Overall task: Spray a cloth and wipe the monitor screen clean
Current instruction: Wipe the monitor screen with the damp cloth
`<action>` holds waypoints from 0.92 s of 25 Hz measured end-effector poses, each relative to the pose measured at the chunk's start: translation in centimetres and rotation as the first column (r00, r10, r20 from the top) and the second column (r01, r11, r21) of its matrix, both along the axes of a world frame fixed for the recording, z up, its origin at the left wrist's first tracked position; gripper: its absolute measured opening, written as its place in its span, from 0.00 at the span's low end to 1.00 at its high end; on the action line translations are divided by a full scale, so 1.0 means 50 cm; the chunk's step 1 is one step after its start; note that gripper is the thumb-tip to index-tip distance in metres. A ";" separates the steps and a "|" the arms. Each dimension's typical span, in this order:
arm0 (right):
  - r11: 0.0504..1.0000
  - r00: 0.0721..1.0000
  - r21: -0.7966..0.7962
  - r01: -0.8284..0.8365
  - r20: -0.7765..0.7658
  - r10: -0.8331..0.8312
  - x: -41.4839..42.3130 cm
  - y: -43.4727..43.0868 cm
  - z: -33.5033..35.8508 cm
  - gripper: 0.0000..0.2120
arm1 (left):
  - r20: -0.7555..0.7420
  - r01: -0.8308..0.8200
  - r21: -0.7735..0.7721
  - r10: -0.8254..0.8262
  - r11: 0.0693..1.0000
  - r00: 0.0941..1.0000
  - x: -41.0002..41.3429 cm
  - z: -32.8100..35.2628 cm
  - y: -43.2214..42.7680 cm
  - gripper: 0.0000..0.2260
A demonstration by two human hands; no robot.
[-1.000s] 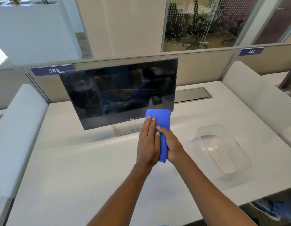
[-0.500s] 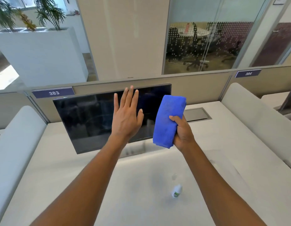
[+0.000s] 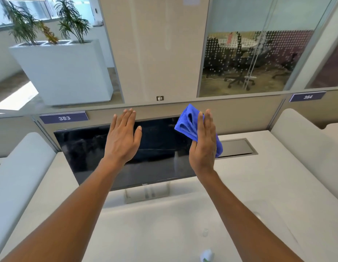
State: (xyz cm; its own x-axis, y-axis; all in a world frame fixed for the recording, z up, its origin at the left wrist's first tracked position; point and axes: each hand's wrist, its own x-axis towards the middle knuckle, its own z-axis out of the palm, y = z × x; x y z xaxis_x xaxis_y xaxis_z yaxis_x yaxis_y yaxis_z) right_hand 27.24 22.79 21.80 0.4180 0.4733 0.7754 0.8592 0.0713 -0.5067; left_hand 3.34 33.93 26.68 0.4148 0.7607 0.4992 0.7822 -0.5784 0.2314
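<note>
Through the head camera, you are holding your left hand [image 3: 122,137] up in front of the monitor [image 3: 88,148], its grip wide, fingers straight and close together; your right hand [image 3: 203,146] is carrying the folded blue cloth [image 3: 187,123] against its palm by the screen's upper right corner, fingers lying straight, thumb hidden, so that grip is showing flat, not curled; the monitor is standing on the white tabletop [image 3: 155,233]; a small white bottle [image 3: 207,256] is sitting near you.
</note>
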 end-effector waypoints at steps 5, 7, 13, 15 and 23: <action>0.982 0.981 -0.175 0.072 0.191 -0.037 0.020 0.050 -0.057 0.40 | 0.013 -0.007 0.057 0.007 0.998 1.000 -0.007 -0.010 0.019 0.25; 0.975 0.970 -0.204 0.084 0.239 -0.034 0.020 0.063 -0.070 0.39 | 0.049 -0.005 0.069 0.002 0.998 0.999 -0.005 -0.016 0.022 0.23; 0.977 0.964 -0.199 0.076 0.266 -0.021 -0.017 0.092 -0.083 0.41 | 0.143 0.012 0.078 -0.023 0.997 0.989 0.003 -0.022 0.025 0.22; 0.982 0.951 -0.185 0.029 0.309 0.030 -0.030 0.099 -0.086 0.41 | 0.164 0.018 0.076 -0.031 0.997 0.986 0.004 -0.023 0.027 0.23; 0.960 0.797 -0.228 -0.161 0.543 0.263 -0.042 0.111 -0.111 0.35 | 0.211 0.024 0.095 -0.043 0.995 0.976 0.008 -0.026 0.031 0.23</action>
State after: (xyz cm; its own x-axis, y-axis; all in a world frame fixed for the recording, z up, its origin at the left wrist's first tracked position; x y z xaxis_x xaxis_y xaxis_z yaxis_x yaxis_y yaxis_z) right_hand 25.12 28.32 16.25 -0.1937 0.6377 0.7455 0.9683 0.2464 0.0409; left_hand 3.74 35.49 25.36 0.3160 0.6953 0.6455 0.7005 -0.6299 0.3355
